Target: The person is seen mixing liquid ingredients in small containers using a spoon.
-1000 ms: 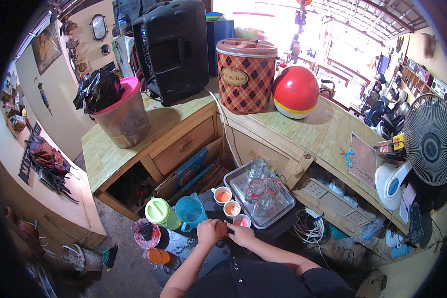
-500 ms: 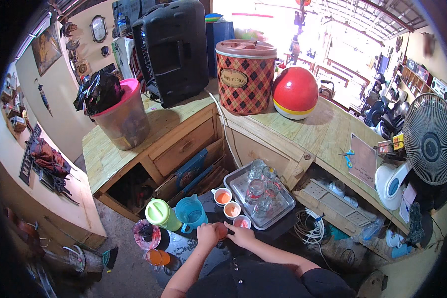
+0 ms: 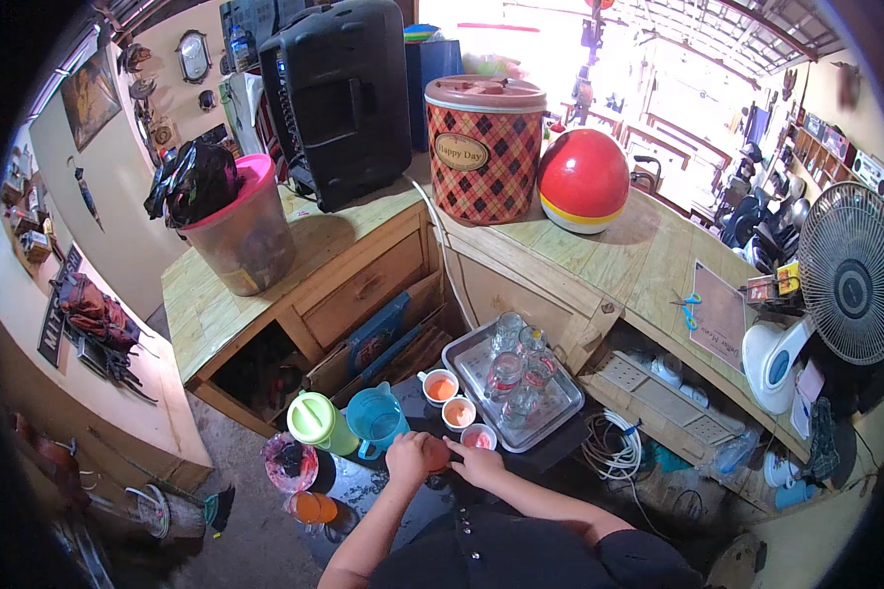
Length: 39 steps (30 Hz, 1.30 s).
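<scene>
Three cups (image 3: 459, 413) hold orange or pink contents; the glasses (image 3: 506, 375) look unfilled. The left hand (image 3: 409, 457) clasps a reddish thing (image 3: 436, 455); whether the right hand (image 3: 473, 464) does, I cannot tell.

Reddish object (image 3: 435, 455), kind unclear, outline partly covered, held in the left hand (image 3: 411, 457) close beside the right hand (image 3: 474, 466). Upright in a slanting row on the tabletop (image 3: 359, 481): far cup (image 3: 437, 403), white, handled, contents orange; middle cup (image 3: 457, 429), white, contents paler orange; near cup (image 3: 491, 442), white, contents pinkish red.
</scene>
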Tool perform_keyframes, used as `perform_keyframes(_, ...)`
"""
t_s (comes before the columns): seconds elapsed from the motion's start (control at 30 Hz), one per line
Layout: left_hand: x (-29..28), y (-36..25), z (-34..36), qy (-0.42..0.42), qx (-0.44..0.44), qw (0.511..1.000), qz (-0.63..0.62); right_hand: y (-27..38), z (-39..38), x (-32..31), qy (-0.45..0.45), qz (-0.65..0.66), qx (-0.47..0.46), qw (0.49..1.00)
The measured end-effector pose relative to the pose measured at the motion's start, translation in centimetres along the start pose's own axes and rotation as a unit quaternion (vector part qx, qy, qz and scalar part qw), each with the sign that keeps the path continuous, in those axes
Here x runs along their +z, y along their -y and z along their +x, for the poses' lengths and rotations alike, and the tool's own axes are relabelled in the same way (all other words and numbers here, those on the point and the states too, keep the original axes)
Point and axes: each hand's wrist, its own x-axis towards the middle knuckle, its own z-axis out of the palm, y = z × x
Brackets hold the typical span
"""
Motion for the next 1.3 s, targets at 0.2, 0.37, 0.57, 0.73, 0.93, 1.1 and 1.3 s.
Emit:
perform_keyframes(0.2,0.9,0.4,-0.7,0.033,-0.003,0.999,0.008,0.2,0.0,0.1,-0.004,0.0,-0.007,1.0)
perform_keyframes(0.37,0.4,0.4,-0.1,-0.016,0.018,0.997,0.077,-0.1,0.0,0.2,0.0,-0.005,0.0,1.0)
perform_keyframes(0.57,0.7,0.3,-0.3,-0.017,-0.009,0.998,-0.057,0.4,-0.2,-0.2,-0.002,0.004,-0.01,1.0)
perform_keyframes(0.73,0.5,0.2,-0.1,0.032,-0.036,0.998,0.037,-0.2,0.1,0.5,-0.014,0.002,-0.013,1.0)
perform_keyframes(0.93,0.5,0.0,0.1,-0.028,-0.002,1.0,-0.006,-0.2,0.2,0.4,-0.011,-0.004,-0.002,1.0)
perform_keyframes(1.1,1.4,0.8,-0.2,0.057,-0.041,0.991,0.11,-0.1,0.1,0.4,-0.011,0.0,-0.01,1.0)
perform_keyframes(1.3,0.7,0.4,-0.2,-0.055,0.023,0.998,0.011,-0.1,0.2,0.5,-0.01,-0.004,-0.007,1.0)
